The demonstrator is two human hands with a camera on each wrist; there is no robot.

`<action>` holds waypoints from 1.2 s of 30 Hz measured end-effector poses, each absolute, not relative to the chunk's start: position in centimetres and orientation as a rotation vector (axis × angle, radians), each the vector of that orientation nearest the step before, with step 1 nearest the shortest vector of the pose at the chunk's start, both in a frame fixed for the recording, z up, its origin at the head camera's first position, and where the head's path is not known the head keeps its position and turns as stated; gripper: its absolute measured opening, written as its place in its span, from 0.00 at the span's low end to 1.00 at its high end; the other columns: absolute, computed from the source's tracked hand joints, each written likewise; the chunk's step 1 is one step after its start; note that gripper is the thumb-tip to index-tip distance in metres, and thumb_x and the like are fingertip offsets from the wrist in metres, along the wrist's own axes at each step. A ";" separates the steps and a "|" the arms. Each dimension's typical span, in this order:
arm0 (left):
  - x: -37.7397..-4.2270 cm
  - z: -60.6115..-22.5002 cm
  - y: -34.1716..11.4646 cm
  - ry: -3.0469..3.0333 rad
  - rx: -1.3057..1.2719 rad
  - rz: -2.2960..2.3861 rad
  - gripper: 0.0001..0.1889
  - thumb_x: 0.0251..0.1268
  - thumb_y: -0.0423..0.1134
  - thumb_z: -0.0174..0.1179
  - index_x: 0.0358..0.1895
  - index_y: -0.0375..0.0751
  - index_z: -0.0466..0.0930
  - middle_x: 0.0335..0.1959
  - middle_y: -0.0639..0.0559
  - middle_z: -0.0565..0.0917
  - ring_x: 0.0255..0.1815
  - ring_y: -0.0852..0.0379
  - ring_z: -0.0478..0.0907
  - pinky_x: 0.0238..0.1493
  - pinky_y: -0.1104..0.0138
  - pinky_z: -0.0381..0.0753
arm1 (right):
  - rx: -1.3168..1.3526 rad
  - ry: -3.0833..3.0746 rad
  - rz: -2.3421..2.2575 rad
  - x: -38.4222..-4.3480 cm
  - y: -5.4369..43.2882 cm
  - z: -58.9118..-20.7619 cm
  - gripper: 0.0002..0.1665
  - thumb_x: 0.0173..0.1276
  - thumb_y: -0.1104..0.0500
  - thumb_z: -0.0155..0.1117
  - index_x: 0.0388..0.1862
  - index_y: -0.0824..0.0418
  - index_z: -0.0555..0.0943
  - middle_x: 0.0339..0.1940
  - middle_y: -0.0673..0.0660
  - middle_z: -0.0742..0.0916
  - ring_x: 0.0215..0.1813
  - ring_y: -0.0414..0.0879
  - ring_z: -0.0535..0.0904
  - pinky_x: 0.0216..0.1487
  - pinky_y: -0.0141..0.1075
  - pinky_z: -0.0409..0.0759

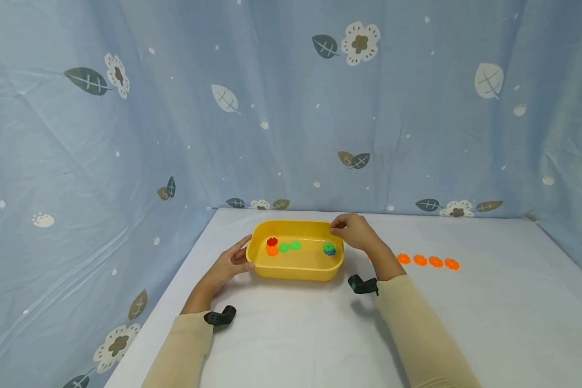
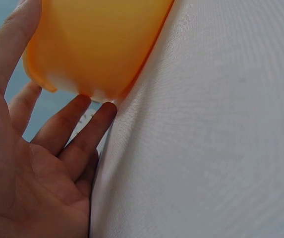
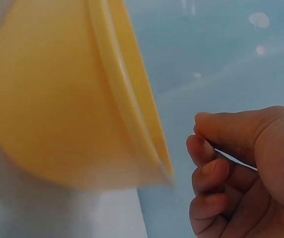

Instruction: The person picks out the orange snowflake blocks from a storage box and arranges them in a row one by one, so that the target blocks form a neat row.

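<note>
A yellow plastic tub [image 1: 293, 274] stands on the white table with small notched, flower-shaped discs inside. At its left lie a red disc [image 1: 272, 242], an orange disc [image 1: 272, 251] and two green discs [image 1: 284, 247]; at its right, a green disc [image 1: 328, 247] overlaps a blue one. My left hand [image 1: 229, 268] spans the tub's left end, nearly straight fingers and thumb touching its wall. Above the tub's right back rim is my right hand [image 1: 356, 230], fingers curled, thumb tip against the index finger [image 3: 199, 148]. Nothing shows between those tips.
Several orange discs [image 1: 420, 260] lie in a row on the table right of the tub, partly hidden by the right forearm. A blue patterned curtain [image 1: 291, 108] hangs behind and at the left. Each wrist wears a black camera [image 1: 362, 284].
</note>
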State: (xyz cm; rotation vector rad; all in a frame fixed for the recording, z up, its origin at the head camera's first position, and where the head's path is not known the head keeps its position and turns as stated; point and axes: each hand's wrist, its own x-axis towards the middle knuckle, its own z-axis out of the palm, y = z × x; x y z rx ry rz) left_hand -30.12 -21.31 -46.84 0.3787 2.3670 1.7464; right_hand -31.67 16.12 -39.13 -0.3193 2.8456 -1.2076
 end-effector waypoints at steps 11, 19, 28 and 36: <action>-30.2 -46.9 -21.6 2.328 0.401 1.761 0.45 0.59 0.39 0.70 0.77 0.60 0.55 0.71 0.43 0.66 0.69 0.44 0.66 0.68 0.50 0.61 | -0.424 2.796 -1.203 -32.4 13.0 -40.0 0.07 0.71 0.56 0.63 0.40 0.58 0.83 0.34 0.51 0.84 0.38 0.46 0.79 0.42 0.39 0.80; -30.1 -46.1 -21.6 2.302 0.416 1.721 0.44 0.63 0.34 0.66 0.78 0.55 0.50 0.72 0.40 0.63 0.70 0.44 0.65 0.68 0.49 0.61 | -0.485 2.754 -1.208 -32.4 11.1 -40.4 0.06 0.71 0.57 0.63 0.40 0.57 0.84 0.34 0.50 0.84 0.38 0.45 0.78 0.41 0.38 0.79; -28.6 -44.1 -21.0 2.296 0.438 1.725 0.43 0.64 0.33 0.65 0.78 0.49 0.51 0.71 0.38 0.64 0.69 0.42 0.65 0.68 0.49 0.61 | -0.539 2.725 -1.105 -32.5 7.8 -41.0 0.05 0.69 0.56 0.65 0.40 0.55 0.84 0.34 0.49 0.83 0.36 0.46 0.75 0.39 0.35 0.77; -28.7 -44.2 -20.9 2.299 0.425 1.717 0.43 0.63 0.32 0.65 0.78 0.49 0.51 0.71 0.38 0.65 0.69 0.42 0.65 0.68 0.50 0.62 | -0.620 2.659 -1.066 -33.1 5.6 -41.2 0.10 0.70 0.58 0.63 0.47 0.58 0.85 0.40 0.50 0.84 0.40 0.47 0.76 0.42 0.37 0.78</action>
